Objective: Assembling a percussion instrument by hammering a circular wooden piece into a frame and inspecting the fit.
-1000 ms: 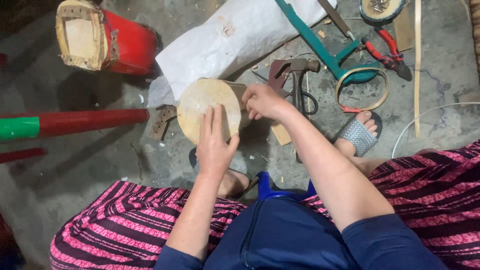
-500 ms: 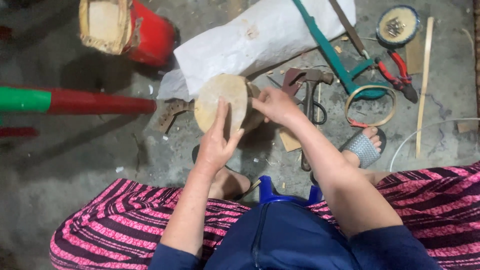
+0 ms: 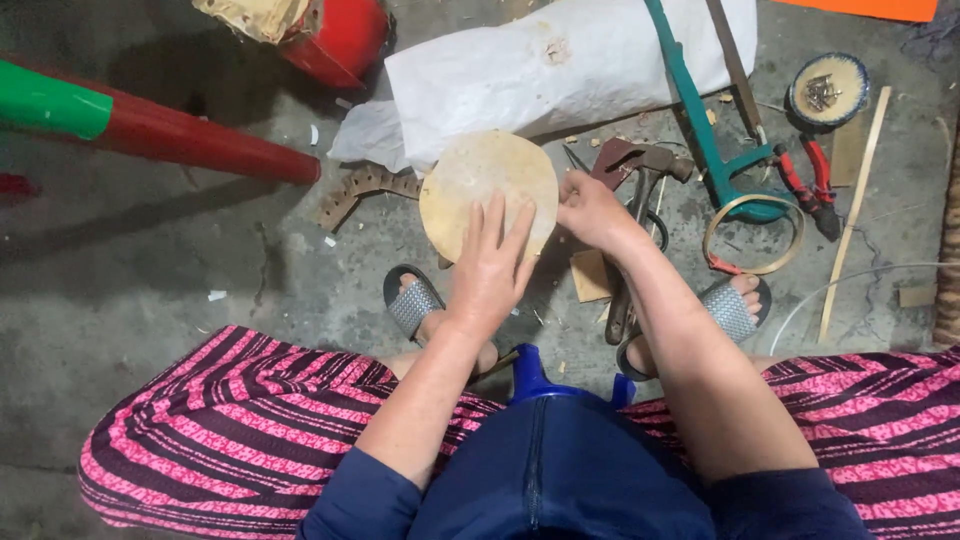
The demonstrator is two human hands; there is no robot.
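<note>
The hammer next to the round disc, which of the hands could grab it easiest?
Probably the right hand. It grips the edge of the tan round disc on the side where the hammer lies, almost touching it. The left hand lies flat on the disc's face, farther from the hammer.

Seen from above: left hand (image 3: 492, 262) lying flat, fingers spread, on a round tan disc (image 3: 487, 193); right hand (image 3: 590, 208) gripping the disc's right edge. Just beyond, white paper sheet (image 3: 560, 70) on the concrete floor (image 3: 150, 260). To the right, a hammer (image 3: 640, 175), teal saw frame (image 3: 705, 120), red-handled pliers (image 3: 810, 185) and a thin hoop (image 3: 752, 235).
</note>
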